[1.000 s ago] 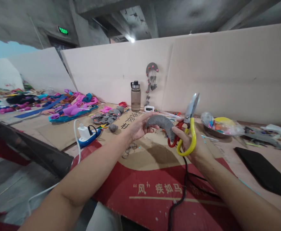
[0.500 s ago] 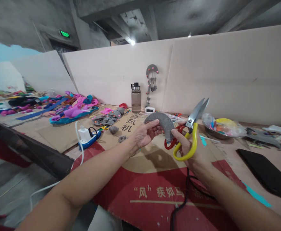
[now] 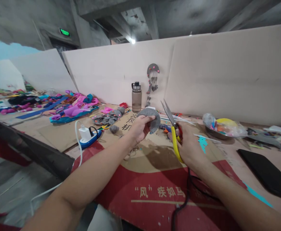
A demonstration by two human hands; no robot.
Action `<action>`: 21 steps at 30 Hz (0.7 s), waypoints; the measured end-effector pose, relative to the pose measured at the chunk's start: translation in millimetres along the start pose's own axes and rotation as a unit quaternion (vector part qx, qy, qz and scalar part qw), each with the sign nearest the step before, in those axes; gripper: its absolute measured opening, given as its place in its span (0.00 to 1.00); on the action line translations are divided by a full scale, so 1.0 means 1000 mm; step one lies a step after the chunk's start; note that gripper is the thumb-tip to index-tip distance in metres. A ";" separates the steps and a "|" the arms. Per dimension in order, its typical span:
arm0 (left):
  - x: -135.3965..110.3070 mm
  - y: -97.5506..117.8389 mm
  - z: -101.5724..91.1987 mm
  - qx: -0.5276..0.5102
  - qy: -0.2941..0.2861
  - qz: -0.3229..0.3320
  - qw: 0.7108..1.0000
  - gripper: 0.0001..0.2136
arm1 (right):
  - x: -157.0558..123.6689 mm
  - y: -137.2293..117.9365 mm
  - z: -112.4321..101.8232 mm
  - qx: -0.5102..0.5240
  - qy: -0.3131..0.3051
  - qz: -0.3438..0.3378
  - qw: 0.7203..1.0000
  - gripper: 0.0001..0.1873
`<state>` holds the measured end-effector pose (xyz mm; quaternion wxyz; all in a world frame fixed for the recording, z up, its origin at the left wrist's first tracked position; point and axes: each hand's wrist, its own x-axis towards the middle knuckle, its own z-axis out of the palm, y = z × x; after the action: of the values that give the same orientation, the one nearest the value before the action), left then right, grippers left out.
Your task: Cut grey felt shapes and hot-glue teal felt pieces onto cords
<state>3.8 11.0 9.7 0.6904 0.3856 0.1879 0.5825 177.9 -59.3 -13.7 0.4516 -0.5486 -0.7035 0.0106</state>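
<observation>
Cardboard-covered bench (image 3: 155, 179), water bottle (image 3: 136, 97) at rear. Before the bottle — grey felt piece (image 3: 152, 116) pinched in left hand (image 3: 139, 128), held up, apparently for blade access; scissors (image 3: 171, 123) clasped by curled fingers of right hand (image 3: 191, 146).

Pale cardboard partition (image 3: 215, 73) across centre; concrete ceiling (image 3: 179, 16) above, lamp (image 3: 133, 41) upper centre, green sign (image 3: 64, 32) upper left.

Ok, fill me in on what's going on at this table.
A person is working with both hands above a cardboard-covered table. The left hand grips a piece of grey felt; the right hand holds yellow-handled scissors, blades pointing up just beside the felt. A bottle stands behind them.
</observation>
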 end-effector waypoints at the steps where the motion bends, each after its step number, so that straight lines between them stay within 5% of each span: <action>1: 0.001 0.001 0.000 0.000 -0.003 0.003 1.000 0.06 | 0.001 0.003 -0.001 -0.046 -0.011 -0.008 0.999 0.22; 8: 0.002 -0.001 -0.005 0.035 -0.013 0.013 0.999 0.10 | 0.002 0.009 -0.009 -0.234 -0.039 -0.065 0.969 0.25; 21: 0.000 0.003 -0.002 0.002 0.031 -0.001 1.000 0.05 | 0.003 0.002 -0.015 -0.337 -0.057 -0.063 0.937 0.25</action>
<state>0.3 12.0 10.2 0.6841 0.3686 0.2110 0.5930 189.2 -63.5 -3.5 0.1986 -0.6216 -0.7237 -0.2245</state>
